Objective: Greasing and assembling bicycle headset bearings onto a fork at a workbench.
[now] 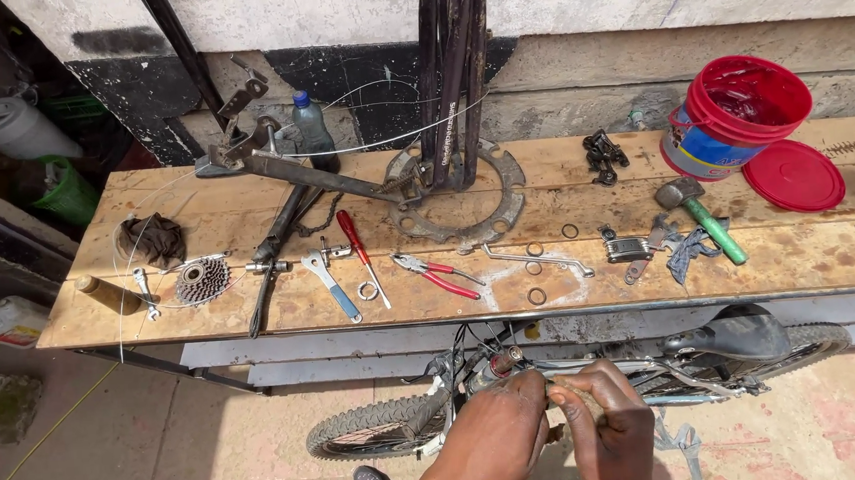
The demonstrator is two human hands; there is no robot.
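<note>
Below the table point(252, 317), lower centre of frame, I see both hands point(551, 427) pinching a bicycle point(716, 345) cable end; slippery fingers could lose it.

Both hands' grip hides the small part on the bike point(657, 359); desk point(252, 317) covers its handlebars; forearms cut off below.

Both hands on bicycle point(578, 380) near its stem: left hand point(491, 436) and right hand point(611, 428) touching. Workbench point(252, 312) behind holds pliers point(437, 274), hammer point(702, 216), red bucket point(735, 113).
</note>
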